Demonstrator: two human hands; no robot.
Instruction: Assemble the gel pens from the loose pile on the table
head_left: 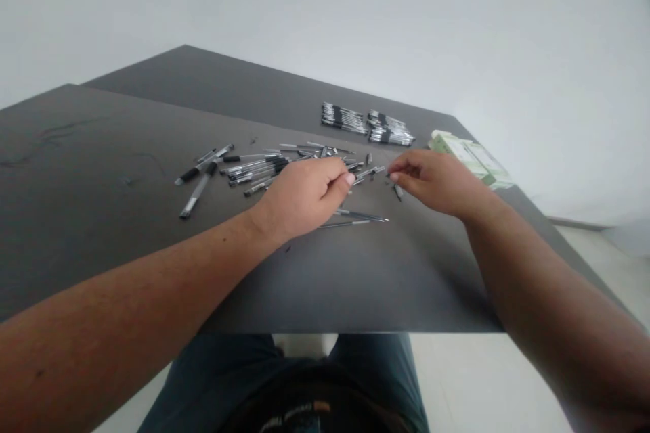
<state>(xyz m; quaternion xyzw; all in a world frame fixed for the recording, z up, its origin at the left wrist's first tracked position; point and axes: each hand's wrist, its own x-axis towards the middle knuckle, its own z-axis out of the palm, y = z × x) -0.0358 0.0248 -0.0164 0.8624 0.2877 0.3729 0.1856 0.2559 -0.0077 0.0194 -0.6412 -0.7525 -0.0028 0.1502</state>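
My left hand (309, 193) is closed, its thumb pressed against the curled index finger, over the middle of a pile of pen parts. What it grips is mostly hidden; a dark end shows at the thumb tip. Just right of it lies a clear pen barrel (370, 174). My right hand (431, 179) pinches a small dark piece (388, 176) between thumb and fingertips. Below those fingertips rests a short grey pen part (398, 192). Slim ink refills (355, 222) lie in front of my left hand, and clear pens with black grips (258, 169) are heaped to its left.
Bundles of pens lie farther back, one on the left (342, 118) and one on the right (390, 128). A green and white box (472, 155) sits beyond my right wrist. Crossed pens (200, 186) lie at left on the dark grey table (330, 284), near the white wall.
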